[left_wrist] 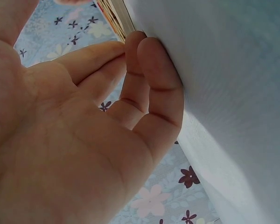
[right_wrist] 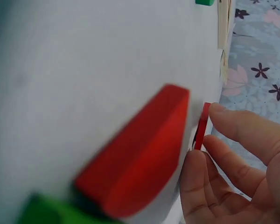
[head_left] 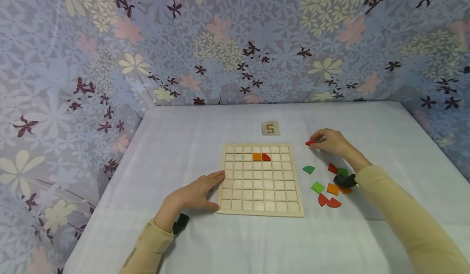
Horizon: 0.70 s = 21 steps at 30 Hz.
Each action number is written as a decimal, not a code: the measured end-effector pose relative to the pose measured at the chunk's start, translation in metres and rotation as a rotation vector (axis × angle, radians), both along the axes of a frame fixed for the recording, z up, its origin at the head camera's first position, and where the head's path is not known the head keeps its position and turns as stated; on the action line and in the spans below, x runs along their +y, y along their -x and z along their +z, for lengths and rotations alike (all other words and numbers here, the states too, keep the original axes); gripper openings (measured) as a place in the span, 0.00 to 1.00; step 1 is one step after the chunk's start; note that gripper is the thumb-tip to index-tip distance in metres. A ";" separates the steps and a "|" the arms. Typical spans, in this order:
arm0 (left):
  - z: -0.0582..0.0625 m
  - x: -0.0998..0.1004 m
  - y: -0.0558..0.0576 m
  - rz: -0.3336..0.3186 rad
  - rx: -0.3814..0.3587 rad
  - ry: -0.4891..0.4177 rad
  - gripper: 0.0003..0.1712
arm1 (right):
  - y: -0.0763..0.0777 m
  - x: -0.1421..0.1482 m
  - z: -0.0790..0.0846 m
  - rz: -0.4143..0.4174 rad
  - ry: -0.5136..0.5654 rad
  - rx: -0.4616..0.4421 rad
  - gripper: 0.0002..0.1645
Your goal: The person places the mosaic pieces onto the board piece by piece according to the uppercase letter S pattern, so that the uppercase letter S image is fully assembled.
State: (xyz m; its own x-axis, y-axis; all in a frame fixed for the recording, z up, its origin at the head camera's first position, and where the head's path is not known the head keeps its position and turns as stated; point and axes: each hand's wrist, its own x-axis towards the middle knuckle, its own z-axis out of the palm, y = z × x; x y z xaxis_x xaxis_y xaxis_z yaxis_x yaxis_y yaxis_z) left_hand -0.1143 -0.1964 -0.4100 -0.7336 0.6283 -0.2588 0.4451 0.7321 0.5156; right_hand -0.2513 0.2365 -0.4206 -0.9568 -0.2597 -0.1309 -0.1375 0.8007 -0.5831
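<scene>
A square wooden grid board lies on the white-covered table. Two pieces sit in its second row: an orange square and a red quarter-circle piece directly to its right. My left hand rests at the board's left side, fingertips and thumb touching the edge; in the left wrist view its fingers bend only slightly. Beyond the board's upper right, my right hand pinches another red quarter-circle piece between thumb and fingers, close to the table surface.
Right of the board lie loose pieces: a dark green quarter-circle, a light green square, an orange square and several red quarter-circles. The right wrist's black strap partly hides some. A small pattern card lies behind the board.
</scene>
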 end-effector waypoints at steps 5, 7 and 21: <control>-0.001 0.000 0.000 0.001 -0.003 -0.004 0.52 | 0.000 -0.002 -0.003 -0.007 -0.019 0.016 0.21; -0.001 0.000 0.000 0.007 -0.003 -0.003 0.52 | 0.000 -0.003 -0.004 -0.004 -0.028 0.027 0.20; -0.002 0.000 0.001 0.001 -0.003 -0.003 0.52 | 0.003 -0.005 -0.003 0.006 -0.023 0.058 0.17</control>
